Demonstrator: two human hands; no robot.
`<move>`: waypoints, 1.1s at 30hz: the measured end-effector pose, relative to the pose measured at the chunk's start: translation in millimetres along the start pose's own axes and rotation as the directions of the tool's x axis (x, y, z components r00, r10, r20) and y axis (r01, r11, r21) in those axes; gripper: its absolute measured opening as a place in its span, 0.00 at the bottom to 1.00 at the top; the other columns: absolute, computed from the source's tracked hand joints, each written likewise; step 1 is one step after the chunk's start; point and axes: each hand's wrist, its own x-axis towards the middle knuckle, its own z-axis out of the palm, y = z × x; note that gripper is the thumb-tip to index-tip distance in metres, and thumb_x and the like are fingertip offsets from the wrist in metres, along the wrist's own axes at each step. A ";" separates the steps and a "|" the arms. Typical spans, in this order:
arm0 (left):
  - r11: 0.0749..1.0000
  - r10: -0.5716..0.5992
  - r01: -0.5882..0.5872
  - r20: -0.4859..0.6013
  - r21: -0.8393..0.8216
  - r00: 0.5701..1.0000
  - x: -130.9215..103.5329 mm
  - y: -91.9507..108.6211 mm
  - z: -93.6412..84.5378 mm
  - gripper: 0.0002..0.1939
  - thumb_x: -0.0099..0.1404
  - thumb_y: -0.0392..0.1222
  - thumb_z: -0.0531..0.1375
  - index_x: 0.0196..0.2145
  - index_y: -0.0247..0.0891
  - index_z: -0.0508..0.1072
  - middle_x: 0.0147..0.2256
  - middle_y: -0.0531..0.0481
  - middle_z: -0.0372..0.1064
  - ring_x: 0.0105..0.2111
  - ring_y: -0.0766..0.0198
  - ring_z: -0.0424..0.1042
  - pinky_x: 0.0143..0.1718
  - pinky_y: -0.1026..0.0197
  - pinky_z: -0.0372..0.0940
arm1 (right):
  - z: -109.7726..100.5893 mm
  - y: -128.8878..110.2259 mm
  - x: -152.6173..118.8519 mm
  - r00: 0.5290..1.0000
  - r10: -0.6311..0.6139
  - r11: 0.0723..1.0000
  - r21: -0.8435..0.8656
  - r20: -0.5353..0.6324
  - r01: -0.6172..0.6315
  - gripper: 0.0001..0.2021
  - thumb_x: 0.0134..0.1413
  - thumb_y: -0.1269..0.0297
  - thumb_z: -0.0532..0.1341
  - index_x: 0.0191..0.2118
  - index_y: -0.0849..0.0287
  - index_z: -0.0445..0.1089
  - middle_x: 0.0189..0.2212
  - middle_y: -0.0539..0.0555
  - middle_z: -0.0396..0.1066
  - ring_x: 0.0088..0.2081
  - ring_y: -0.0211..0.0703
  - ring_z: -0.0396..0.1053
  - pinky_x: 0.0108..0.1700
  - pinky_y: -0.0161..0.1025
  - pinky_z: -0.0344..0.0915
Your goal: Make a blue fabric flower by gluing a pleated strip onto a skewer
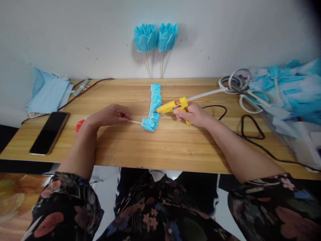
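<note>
My left hand (116,115) pinches a thin wooden stick (135,122) just above the table. Around the stick's far end is rolled the near end of a pleated blue strip (155,97), which stretches away toward the wall. In my right hand (192,113) is a yellow hot glue gun (173,105), its nozzle pointing left and touching or close over the strip, just beyond the rolled part. A long translucent glue stick (207,94) juts from the gun's back.
Two blue flowers (144,38) on sticks lean against the wall. Left are folded face masks (50,95) and a phone (49,133). Right are tape rolls (235,81), scissors (254,100), a pile of blue material (296,90) and a black cord (265,152).
</note>
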 end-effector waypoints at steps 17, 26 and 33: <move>1.000 0.003 -0.003 0.010 -0.018 1.000 0.8 -5.3 1.4 0.16 0.61 0.55 0.63 0.33 0.38 0.79 0.31 0.50 0.75 0.33 0.62 0.71 0.33 0.62 0.62 | -1.5 -7.9 -1.2 0.998 0.053 0.997 -0.057 -0.032 -0.055 0.23 0.62 0.46 0.59 0.22 0.57 0.65 0.20 0.49 0.65 0.24 0.37 0.60 0.32 0.39 0.56; 1.000 -0.019 0.019 0.011 -0.025 1.000 -0.2 -3.5 1.0 0.16 0.61 0.55 0.62 0.32 0.39 0.78 0.31 0.51 0.74 0.33 0.62 0.71 0.34 0.63 0.63 | -4.5 -12.1 -2.6 0.998 0.045 0.995 -0.086 -0.046 -0.049 0.22 0.61 0.46 0.60 0.23 0.56 0.64 0.17 0.47 0.62 0.22 0.37 0.60 0.30 0.39 0.55; 0.999 -0.038 0.038 0.006 -0.015 0.999 -0.4 -0.4 1.1 0.17 0.60 0.56 0.62 0.33 0.38 0.78 0.32 0.50 0.75 0.34 0.61 0.71 0.35 0.63 0.64 | -9.3 -11.6 -5.1 0.999 0.037 0.996 -0.085 -0.033 -0.040 0.22 0.61 0.45 0.61 0.23 0.56 0.65 0.18 0.47 0.63 0.22 0.37 0.60 0.30 0.39 0.56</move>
